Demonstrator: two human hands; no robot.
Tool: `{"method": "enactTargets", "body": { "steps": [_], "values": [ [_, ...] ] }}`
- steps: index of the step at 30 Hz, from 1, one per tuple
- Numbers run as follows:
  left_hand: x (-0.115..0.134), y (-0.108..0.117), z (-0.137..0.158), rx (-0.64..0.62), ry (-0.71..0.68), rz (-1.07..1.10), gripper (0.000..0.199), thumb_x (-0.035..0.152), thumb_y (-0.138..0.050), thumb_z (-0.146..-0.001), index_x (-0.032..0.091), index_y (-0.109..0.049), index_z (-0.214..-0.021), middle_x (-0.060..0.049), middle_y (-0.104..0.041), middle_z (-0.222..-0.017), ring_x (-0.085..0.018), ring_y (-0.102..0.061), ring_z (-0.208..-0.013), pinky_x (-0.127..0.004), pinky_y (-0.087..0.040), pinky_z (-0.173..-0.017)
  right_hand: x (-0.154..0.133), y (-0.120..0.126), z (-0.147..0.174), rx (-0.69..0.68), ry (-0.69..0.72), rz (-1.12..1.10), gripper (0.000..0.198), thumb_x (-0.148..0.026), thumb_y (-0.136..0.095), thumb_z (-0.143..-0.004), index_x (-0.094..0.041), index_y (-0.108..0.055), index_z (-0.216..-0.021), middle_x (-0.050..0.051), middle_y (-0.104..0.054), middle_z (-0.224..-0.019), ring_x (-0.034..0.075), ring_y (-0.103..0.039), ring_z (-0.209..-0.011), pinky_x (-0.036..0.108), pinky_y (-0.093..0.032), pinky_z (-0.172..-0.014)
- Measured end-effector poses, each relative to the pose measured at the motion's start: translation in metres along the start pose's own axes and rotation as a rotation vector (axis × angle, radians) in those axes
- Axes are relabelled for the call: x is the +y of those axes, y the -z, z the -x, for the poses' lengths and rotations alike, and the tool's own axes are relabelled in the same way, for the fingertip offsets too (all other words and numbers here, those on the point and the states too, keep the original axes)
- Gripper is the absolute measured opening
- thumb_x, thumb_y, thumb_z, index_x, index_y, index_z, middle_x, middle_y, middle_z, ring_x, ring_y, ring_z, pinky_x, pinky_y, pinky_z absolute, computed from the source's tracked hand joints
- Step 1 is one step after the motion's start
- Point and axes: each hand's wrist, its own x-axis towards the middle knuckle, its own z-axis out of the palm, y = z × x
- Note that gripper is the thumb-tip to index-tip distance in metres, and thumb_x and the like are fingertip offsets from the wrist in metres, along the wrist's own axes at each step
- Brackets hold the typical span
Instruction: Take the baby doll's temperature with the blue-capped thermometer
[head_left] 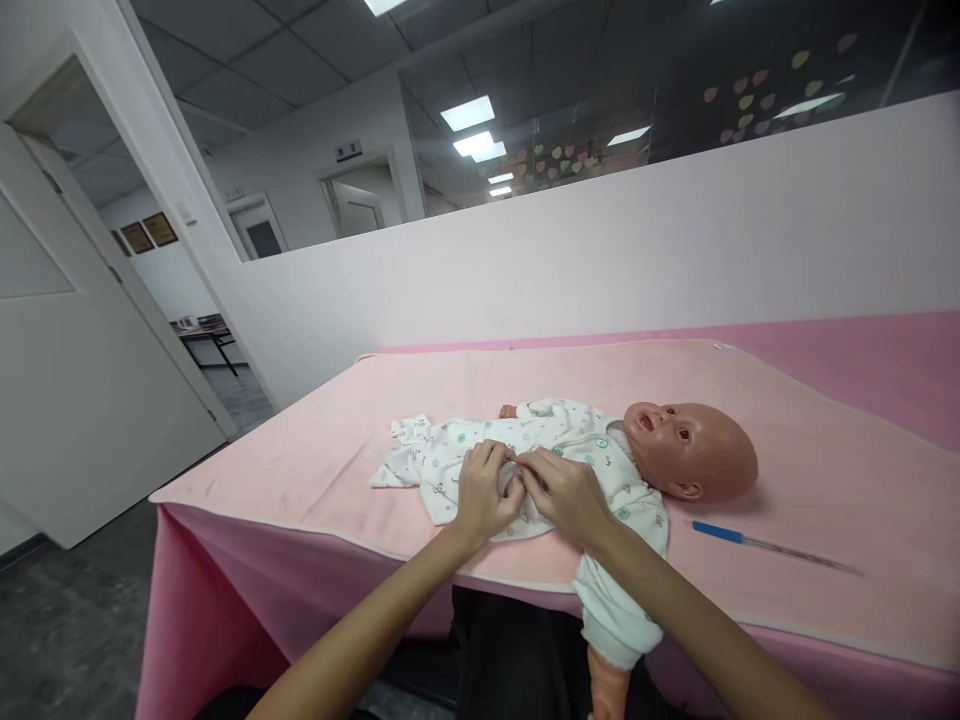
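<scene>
A baby doll (694,450) lies on its back on the peach blanket (300,450), head to the right. It wears a white outfit (442,455) with small teal and dark prints. At the outfit's middle, my left hand (486,490) and my right hand (564,490) meet, nearly touching. The fingers of both are bent and pinch the cloth there; what exactly lies between the fingertips is hidden. Past my right forearm, one doll arm (609,680) in a rolled white sleeve (616,615) hangs over the front edge.
Beside the doll's head lies a thin tool with a blue handle (718,532) and a slender shaft. A pink cloth (900,370) covers the table under the blanket. Behind stands a white half wall (600,260) with glass above. A door (90,350) is at the left.
</scene>
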Motion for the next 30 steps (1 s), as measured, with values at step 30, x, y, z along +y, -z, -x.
{"method": "enactTargets", "body": {
  "steps": [30],
  "values": [
    [-0.0067, -0.0037, 0.0025, 0.181, 0.027, 0.136, 0.007, 0.012, -0.057, -0.069, 0.019, -0.057, -0.070, -0.002, -0.056, -0.078, -0.016, -0.052, -0.076, -0.031, -0.042, -0.071, -0.0028, 0.0047, -0.0025, -0.053, -0.026, -0.136, 0.021, -0.014, -0.042, -0.084, -0.022, -0.059, -0.094, -0.001, -0.062, -0.085, 0.009, -0.056, -0.063, 0.020, -0.040, -0.055]
  ]
}}
